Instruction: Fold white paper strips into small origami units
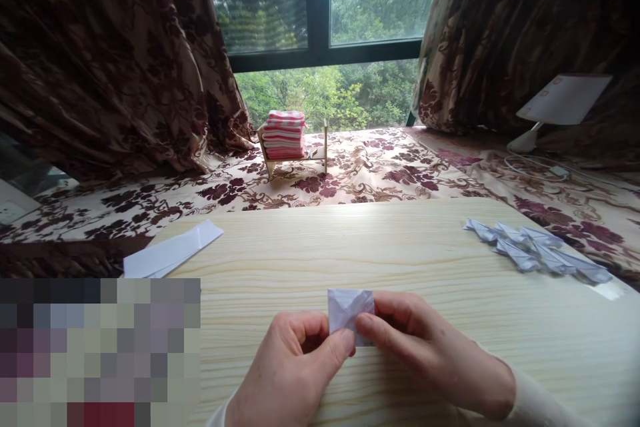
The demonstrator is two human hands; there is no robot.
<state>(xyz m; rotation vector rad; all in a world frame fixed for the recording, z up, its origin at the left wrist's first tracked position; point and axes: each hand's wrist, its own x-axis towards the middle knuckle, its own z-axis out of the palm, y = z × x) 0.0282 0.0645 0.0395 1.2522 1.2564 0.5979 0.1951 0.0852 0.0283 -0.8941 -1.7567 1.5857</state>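
Your left hand (300, 363) and right hand (435, 350) both pinch the folded paper (344, 310) between them, its outline squarish, no long axis clear, neither hand nearer.

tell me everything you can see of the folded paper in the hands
The folded paper is small, roughly square and whitish, with creases running diagonally across its face. It is tilted toward the camera, over the pale wood-grain table. The left hand pinches its lower left, the right hand its right side; the thumbs hide part of its lower edge.
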